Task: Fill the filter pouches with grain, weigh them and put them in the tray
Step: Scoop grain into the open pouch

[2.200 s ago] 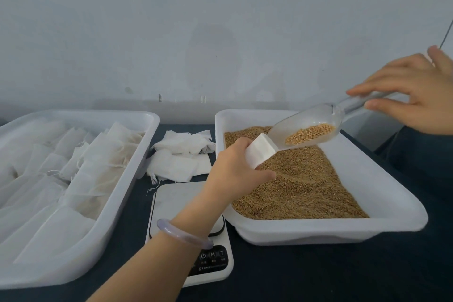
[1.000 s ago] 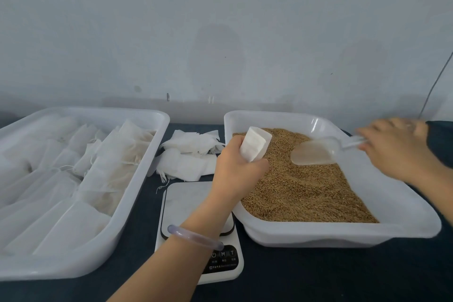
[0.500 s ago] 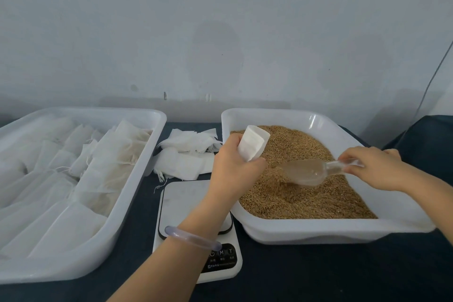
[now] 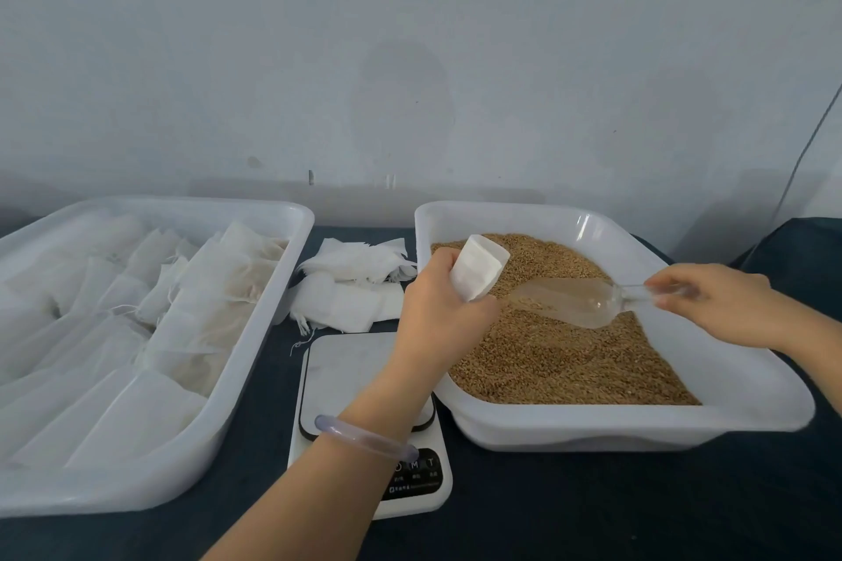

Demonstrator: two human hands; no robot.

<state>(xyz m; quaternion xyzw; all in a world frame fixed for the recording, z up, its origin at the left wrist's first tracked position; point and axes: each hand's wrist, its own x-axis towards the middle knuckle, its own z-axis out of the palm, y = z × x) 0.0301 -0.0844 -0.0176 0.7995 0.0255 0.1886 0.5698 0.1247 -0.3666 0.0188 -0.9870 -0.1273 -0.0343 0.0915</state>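
A person stands at a dark counter (image 4: 592, 506), seen from above their own hands. The left hand (image 4: 437, 305) holds a white filter pouch (image 4: 478, 266) at the near left corner of the grain tray (image 4: 638, 428). Its grip is curled round the pouch's lower half, and the open mouth tilts up and to the right. The right hand (image 4: 720, 301) pinches the handle of a clear plastic scoop (image 4: 569, 301) between thumb and fingertips. The scoop's bowl lies low on the brown grain (image 4: 569, 364), just right of the pouch. The scoop is see-through and slightly blurred, so it may hold a few grains or none.

The step in hand looks like filling: the scoop is loading grain for this pouch. The next move likely calls for lifting a level scoopful, bringing its tip to the pouch mouth and tipping slowly, with the left grip keeping the mouth wide.

A white digital scale (image 4: 346, 369) sits bare on the counter under the left forearm, ready for weighing. Left of it, the pouch tray (image 4: 257, 351) already holds rows of filled pouches (image 4: 214, 287). A loose pile of empty pouches (image 4: 351, 282) lies between the two trays, behind the scale.
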